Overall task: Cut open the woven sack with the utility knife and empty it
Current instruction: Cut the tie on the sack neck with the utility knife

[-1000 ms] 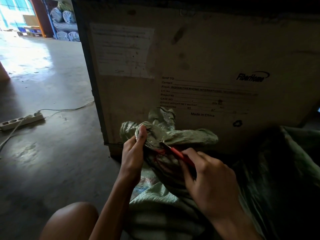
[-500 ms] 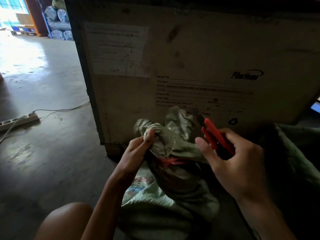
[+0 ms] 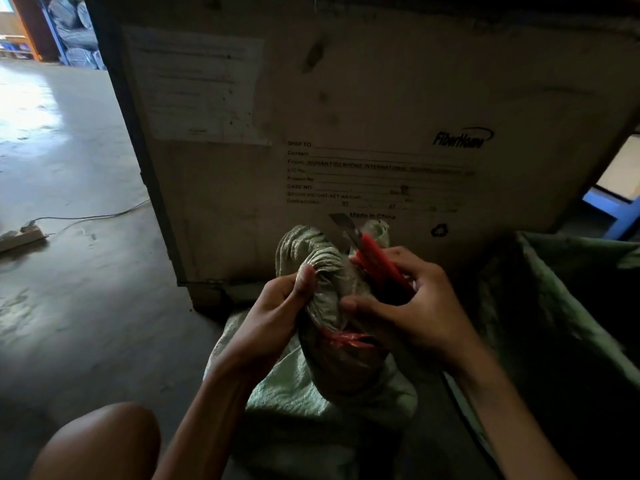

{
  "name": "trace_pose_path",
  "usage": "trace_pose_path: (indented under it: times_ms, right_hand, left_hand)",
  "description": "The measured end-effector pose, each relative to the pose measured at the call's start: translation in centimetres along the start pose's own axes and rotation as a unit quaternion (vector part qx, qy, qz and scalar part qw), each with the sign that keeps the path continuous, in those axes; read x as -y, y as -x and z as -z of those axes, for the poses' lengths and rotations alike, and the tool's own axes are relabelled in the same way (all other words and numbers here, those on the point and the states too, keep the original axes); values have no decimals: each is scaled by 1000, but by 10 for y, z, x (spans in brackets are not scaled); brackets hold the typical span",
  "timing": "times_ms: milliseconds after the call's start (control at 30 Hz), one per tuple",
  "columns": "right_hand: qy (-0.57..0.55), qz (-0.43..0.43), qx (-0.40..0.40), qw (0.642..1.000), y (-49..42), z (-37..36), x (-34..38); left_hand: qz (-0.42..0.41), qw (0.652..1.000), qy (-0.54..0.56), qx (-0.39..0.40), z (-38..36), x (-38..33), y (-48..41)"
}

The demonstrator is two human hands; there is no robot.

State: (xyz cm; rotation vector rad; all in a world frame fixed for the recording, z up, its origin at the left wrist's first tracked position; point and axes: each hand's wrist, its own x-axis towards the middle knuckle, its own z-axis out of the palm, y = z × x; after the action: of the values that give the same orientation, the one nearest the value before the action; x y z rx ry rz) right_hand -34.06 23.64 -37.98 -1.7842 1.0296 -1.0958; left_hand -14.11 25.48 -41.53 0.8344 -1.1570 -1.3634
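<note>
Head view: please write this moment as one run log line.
left hand: grips sack neck | right hand: holds utility knife, blade up | red tie: on neck

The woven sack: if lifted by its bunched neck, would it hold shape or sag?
Probably sag: the woven sack creases softly and slumps on the floor. The neck gathers into folds under the left hand, so likely floppy. The red tie pinches it easily.

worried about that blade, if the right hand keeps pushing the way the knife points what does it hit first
Probably the big crate: the knife in the right hand points up and away past the sack top. Depth is unclear.
</note>
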Motion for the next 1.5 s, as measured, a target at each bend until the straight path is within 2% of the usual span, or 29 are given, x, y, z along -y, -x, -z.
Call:
trace_pose_path:
  times_ms: [300,467,567,633,700,800,900,1000,1200,1333,1400,1500]
  right_hand:
    - [46,46,61,996,-3,7,-3]
    - [71,38,86,993,-7,13,-7]
    - [71,37,30,996,-6,13,-13]
    - [68,39,-17,997,-6,14,-17]
    - [68,40,-33,996,-7,17,-17]
    - [71,35,29,996,-9,24,-14]
    - [62,24,95,993,-7,28,-11]
    - [61,24,100,993,-7,31,-11]
    - [183,26,-50,981,-4,24,-9]
    - [319,109,-137,932,2,7,1]
    - [366,140,-149,908,5,-2,4]
    - [399,148,-124,897,11,-13,8]
  left_hand:
    - [79,991,79,68,1,3,4]
    - [97,988,89,80,2,7,3]
    - [88,995,8,44,-5,9,0]
    - [46,996,-73,-10,-9,12,-3]
    - [-5,994,-106,-39,-10,12,-5]
    - [-32,989,-145,8,-7,6,-4]
    - [-12,982,-171,76,2,1,-1]
    - [2,981,-160,109,10,2,1]
    - [-17,995,-98,-26,1,17,-3]
    - [9,994,-60,-94,9,17,-9]
    - [11,992,-34,-119,12,17,-12]
    - [9,990,-5,-139,14,15,-14]
